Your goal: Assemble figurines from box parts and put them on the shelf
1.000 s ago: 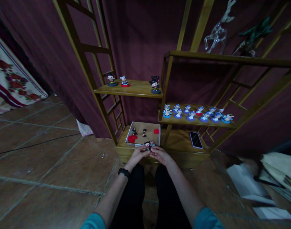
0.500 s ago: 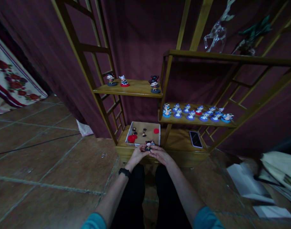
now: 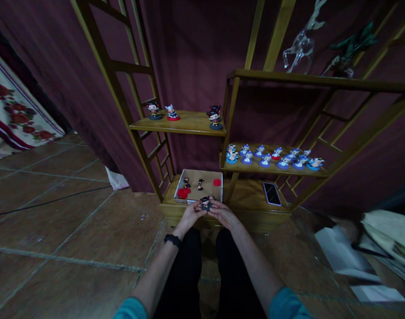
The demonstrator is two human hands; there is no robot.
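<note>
Between my two hands is a small figurine [image 3: 205,203] with black hair buns, red ties and a dark base. My left hand [image 3: 191,215] grips it from the left, thumb and fingers closed at the base. From the right, my right hand [image 3: 223,214] pinches it with its fingertips. Just beyond them stands a shallow cardboard box [image 3: 209,177] on the cabinet's low board. Inside it lie several small dark figurine parts [image 3: 200,184], red discs [image 3: 183,193] at the left and another red disc [image 3: 217,182] at the right.
Black-haired figurines [image 3: 215,118] and a grey-eared one [image 3: 172,113] stand on the upper left shelf [image 3: 189,122]. Several blue and purple figurines [image 3: 265,160] line the right shelf. A phone [image 3: 272,194] lies below them. Higher up stands a clear deer ornament [image 3: 300,48]. Bags [image 3: 388,230] lie at right.
The figurine has turned slightly in my fingers and its head sits a little lower, tipped toward me. Both hands keep hold of it in nearly the same place.
</note>
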